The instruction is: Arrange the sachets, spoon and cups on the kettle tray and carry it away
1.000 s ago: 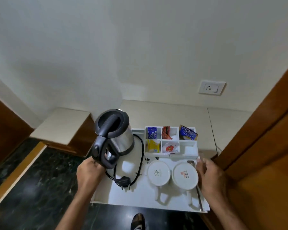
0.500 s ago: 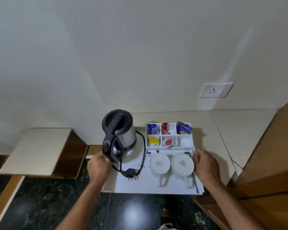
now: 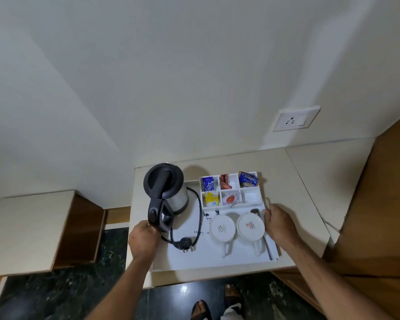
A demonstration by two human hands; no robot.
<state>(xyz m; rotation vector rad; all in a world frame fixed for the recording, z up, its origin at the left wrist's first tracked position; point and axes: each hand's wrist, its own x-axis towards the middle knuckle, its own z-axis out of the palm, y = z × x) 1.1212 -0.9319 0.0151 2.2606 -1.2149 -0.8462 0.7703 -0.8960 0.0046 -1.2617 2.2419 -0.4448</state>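
In the head view, a white kettle tray [image 3: 217,259] is seen on a cream counter [image 3: 310,181], held at both side edges. The left hand [image 3: 143,239] is closed around the tray's left rim, just below the black handle of the electric kettle [image 3: 166,192], which stands upright immediately above that grip. To the right of this grip, the kettle's black cord [image 3: 198,218] is looped across the tray floor and ended in a plug [image 3: 185,244].

The right hand [image 3: 278,227] is wrapped over the tray's right rim, fingers [image 3: 267,213] curled onto the edge. Directly left of this grip, a spoon [image 3: 262,232] lies along the rim, partly hidden. Further left, two white cups [image 3: 237,227] are set upside down, side by side and touching, handles pointing toward the person. Above and left of the right grip, a white divided organiser [image 3: 252,197] holds the sachets [image 3: 217,190]: blue, orange-red and a blue tea packet in the far row, yellow and white-red in the near row; the near right compartment shows only its white floor.

A wall socket [image 3: 296,118] is mounted above the counter.
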